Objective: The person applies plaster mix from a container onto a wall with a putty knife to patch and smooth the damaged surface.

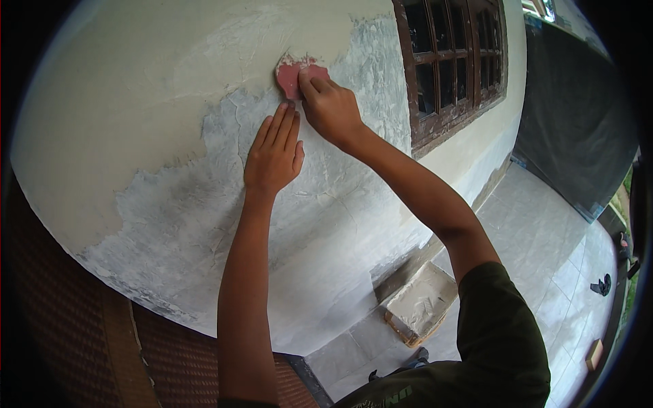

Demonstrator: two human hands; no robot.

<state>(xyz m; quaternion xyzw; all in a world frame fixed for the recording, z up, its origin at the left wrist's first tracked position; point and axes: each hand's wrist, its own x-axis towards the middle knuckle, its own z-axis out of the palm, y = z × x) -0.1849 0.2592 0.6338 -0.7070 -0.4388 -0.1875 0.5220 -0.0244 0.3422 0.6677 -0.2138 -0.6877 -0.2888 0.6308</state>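
Filling the view, wall (136,88): cream toward its top and left edges, with a rough grey-white patch (299,211) spreading to its lower edge.
Brown window (469,54): set in the wall's upper right part.
Shallow tray (398,328): on the tiled floor (524,211), beside the wall's foot, holding pale paste (428,299); probably placed to stay within reach.
Right hand (331,111): fingers curled and clamped on the scraper's right side, one digit along its face, likely to control pressure.
Left hand (273,153): flat to the wall, fingers together, grasping nothing; fingertips at the scraper's lower end, contact unclear. Perhaps it steadies the person.
Red scraper (289,76): against the wall's upper part, left of the window, at the patch's upper boundary. Its broad, paste-smeared edge faces up; most of its visible blade lies above and left of the right hand's grip.
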